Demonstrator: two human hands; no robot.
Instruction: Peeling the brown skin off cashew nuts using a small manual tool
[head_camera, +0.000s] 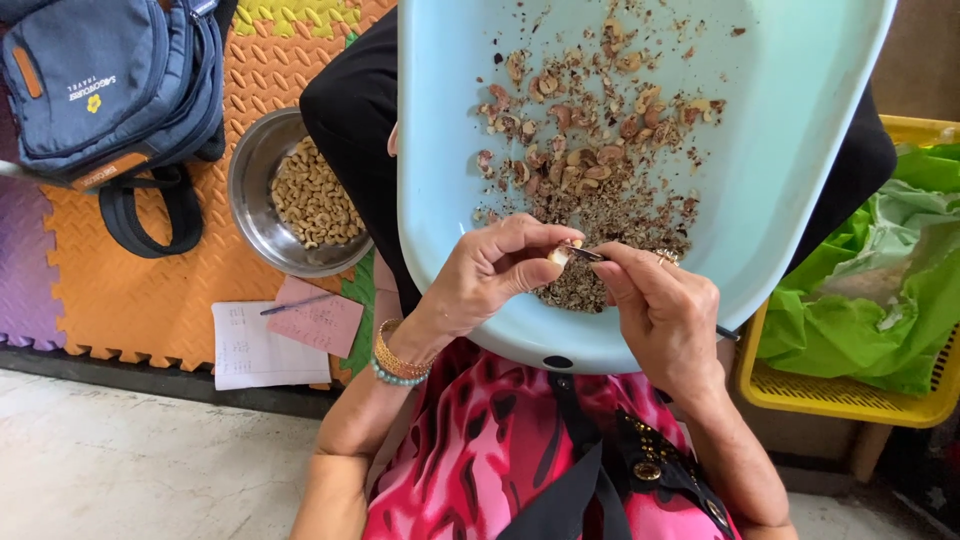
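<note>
A pale blue plastic tray (800, 150) rests on my lap, strewn with brown-skinned cashew nuts (590, 160) and a heap of peeled skins (600, 225). My left hand (490, 275) pinches a pale nut (558, 255) between thumb and fingertips at the tray's near edge. My right hand (665, 315) grips a small dark blade (588, 254) whose tip touches that nut. Gold and teal bracelets circle my left wrist.
A steel bowl (252, 170) of peeled pale cashews stands on the orange foam mat at left. A blue bag (110, 80) lies beyond it. White and pink papers (265, 340) with a pen lie near the mat's edge. A yellow basket (850, 395) with a green bag stands right.
</note>
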